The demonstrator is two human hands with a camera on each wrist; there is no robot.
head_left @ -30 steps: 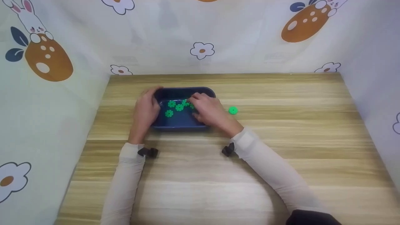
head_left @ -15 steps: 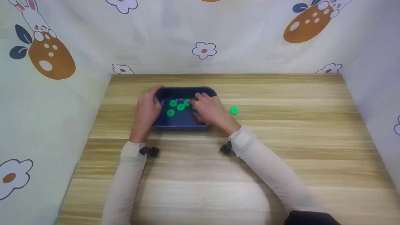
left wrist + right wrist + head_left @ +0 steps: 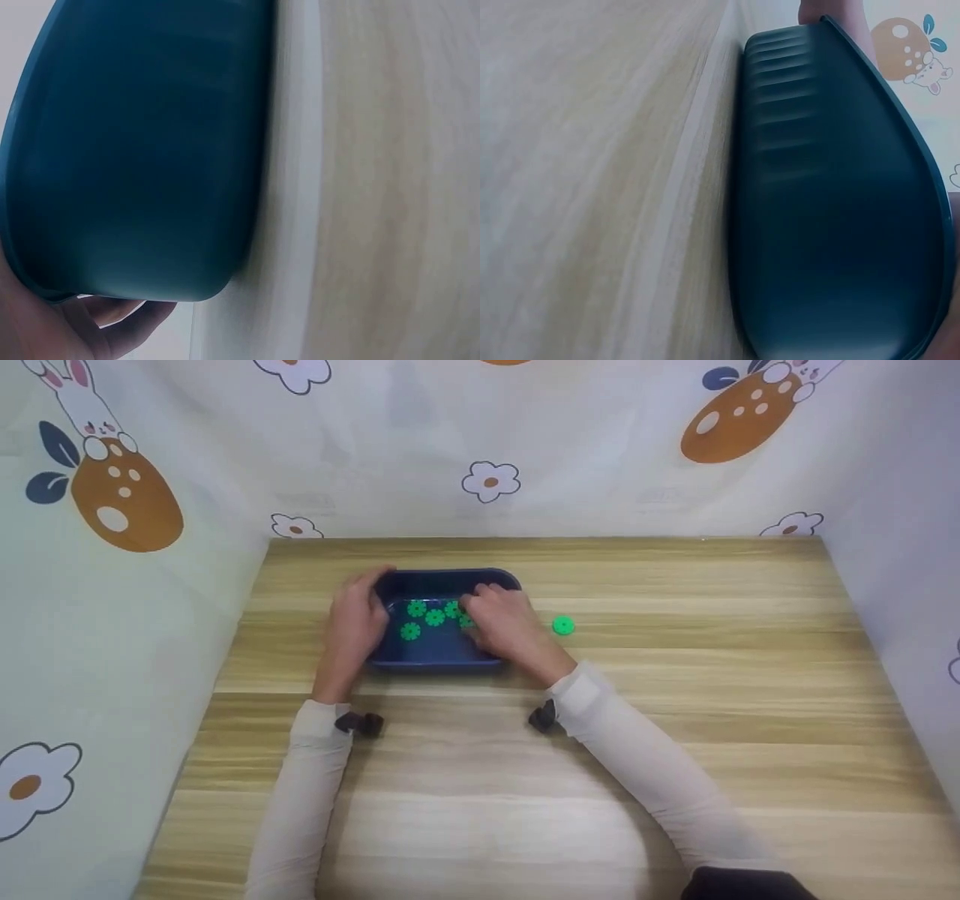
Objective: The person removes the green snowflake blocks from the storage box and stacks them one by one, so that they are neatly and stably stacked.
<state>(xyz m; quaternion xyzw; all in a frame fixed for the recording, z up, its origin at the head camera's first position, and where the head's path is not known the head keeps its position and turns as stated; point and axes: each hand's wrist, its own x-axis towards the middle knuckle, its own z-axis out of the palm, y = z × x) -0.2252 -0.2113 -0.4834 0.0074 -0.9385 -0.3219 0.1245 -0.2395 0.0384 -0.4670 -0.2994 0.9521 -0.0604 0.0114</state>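
A dark blue plastic tray (image 3: 435,666) with raised walls stands on the wooden table. My left hand (image 3: 352,619) grips its left end, thumb over the rim and fingers around the outside wall; in the left wrist view, fingers (image 3: 135,330) curl around the tray's end. Several small green notched discs (image 3: 435,618) lie on the tray floor. Over the tray's right end, my right hand (image 3: 502,622) reaches inside with bent fingers. A green disc (image 3: 466,620) shows between its fingertips and thumb; whether they pinch it is hidden. The right wrist view shows mostly the tray's outer wall (image 3: 832,195).
One more green disc, or a small stack (image 3: 563,625), lies on the table to the right of the tray. Patterned cloth walls (image 3: 585,457) stand behind the table (image 3: 675,697) and at both sides.
The right fingers have shifted slightly, and the green disc beneath them shows more now. My left hand and the tray hold their place; the head view has moved a little.
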